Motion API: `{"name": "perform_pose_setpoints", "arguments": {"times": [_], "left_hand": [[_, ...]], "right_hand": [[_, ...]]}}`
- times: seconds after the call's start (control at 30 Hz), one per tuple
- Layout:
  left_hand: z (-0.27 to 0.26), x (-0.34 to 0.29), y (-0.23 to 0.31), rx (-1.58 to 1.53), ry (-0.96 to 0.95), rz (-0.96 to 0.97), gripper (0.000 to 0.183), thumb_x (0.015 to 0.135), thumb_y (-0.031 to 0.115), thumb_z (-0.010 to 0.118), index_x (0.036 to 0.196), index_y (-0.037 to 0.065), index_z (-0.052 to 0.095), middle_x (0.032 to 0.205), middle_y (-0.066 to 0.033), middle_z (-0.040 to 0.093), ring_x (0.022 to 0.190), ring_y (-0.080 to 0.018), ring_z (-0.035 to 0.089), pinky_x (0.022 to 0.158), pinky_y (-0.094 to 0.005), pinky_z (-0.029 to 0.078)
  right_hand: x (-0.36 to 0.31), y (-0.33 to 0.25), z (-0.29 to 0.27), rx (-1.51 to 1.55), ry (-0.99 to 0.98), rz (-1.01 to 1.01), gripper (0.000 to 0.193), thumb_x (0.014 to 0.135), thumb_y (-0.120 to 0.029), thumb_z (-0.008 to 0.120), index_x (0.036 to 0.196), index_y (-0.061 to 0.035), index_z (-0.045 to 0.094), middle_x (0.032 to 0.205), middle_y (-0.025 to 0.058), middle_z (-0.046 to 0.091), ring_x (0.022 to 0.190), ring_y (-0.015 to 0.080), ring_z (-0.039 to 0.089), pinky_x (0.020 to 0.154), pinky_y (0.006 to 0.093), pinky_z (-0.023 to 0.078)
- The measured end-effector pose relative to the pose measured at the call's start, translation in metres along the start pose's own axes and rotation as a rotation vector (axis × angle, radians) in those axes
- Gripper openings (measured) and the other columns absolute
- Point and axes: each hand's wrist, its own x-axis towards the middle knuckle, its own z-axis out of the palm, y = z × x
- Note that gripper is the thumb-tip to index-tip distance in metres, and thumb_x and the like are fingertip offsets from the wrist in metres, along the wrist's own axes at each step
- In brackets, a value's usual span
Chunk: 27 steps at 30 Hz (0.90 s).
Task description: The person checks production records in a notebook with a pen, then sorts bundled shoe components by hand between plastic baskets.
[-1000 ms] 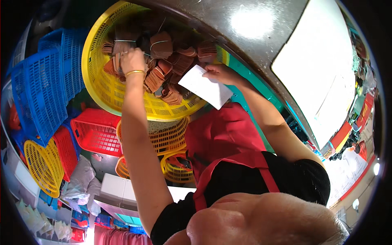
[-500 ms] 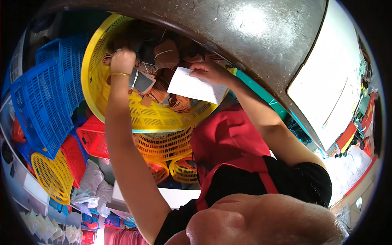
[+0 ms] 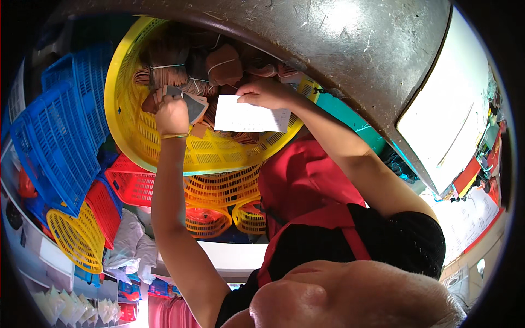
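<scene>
A large yellow basket (image 3: 113,104) holds several bundles of flat brown and grey cut pieces, some tied with pale bands. My left hand (image 3: 173,116) is inside it, with curled fingers closed on a grey-and-brown bundle of cut pieces (image 3: 195,106); the fingertips are partly hidden. Over the basket's right part, my right hand (image 3: 268,93) pinches the top edge of a white paper slip (image 3: 251,116) with writing on it. A banded brown bundle (image 3: 224,66) lies beyond the slip, and another tied stack (image 3: 167,72) sits beyond my left hand.
A worn dark tabletop (image 3: 328,54) overhangs the basket's far side, with a white sheet (image 3: 454,93) on its right. Blue crates (image 3: 54,142) stand at the left. Red (image 3: 131,183) and orange baskets (image 3: 224,188) sit below, near a red cloth (image 3: 306,175).
My left hand has come back toward me and down onto the grey-and-brown bundle, uncovering the tied stack beyond. My right hand has shifted left with the slip, which now lies more level.
</scene>
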Motion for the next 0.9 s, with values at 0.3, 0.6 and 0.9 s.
{"name": "perform_pose_setpoints", "arguments": {"times": [0.3, 0.6, 0.9], "left_hand": [[-0.01, -0.001, 0.015, 0.049, -0.173, -0.037, 0.009, 0.079, 0.011, 0.056, 0.081, 0.007, 0.064, 0.086, -0.0107, 0.063, 0.074, -0.0248, 0.066, 0.062, -0.0333, 0.054], [0.002, 0.08, 0.067, -0.152, 0.287, 0.348, 0.011, 0.074, 0.013, 0.058, 0.079, 0.007, 0.066, 0.088, -0.0104, 0.063, 0.082, -0.0264, 0.064, 0.066, -0.0374, 0.053], [-0.027, 0.106, 0.064, -0.405, -0.238, 0.386, 0.025, 0.084, 0.024, 0.054, 0.087, 0.002, 0.066, 0.091, -0.0185, 0.065, 0.09, -0.0331, 0.063, 0.078, -0.0416, 0.05]], "right_hand": [[-0.009, -0.005, 0.004, 0.041, 0.059, 0.071, 0.029, 0.088, -0.029, 0.054, 0.104, -0.0063, 0.063, 0.091, 0.0118, 0.067, 0.082, 0.0216, 0.063, 0.074, 0.0334, 0.047], [-0.019, 0.052, -0.003, 0.072, 0.082, -0.123, 0.024, 0.089, -0.025, 0.056, 0.104, -0.0067, 0.062, 0.082, 0.0069, 0.065, 0.077, 0.0162, 0.062, 0.069, 0.0292, 0.047], [0.039, 0.08, -0.007, 0.026, 0.235, -0.275, 0.025, 0.092, -0.022, 0.056, 0.108, -0.0037, 0.06, 0.102, 0.01, 0.062, 0.095, 0.0173, 0.058, 0.081, 0.0302, 0.046]]}}
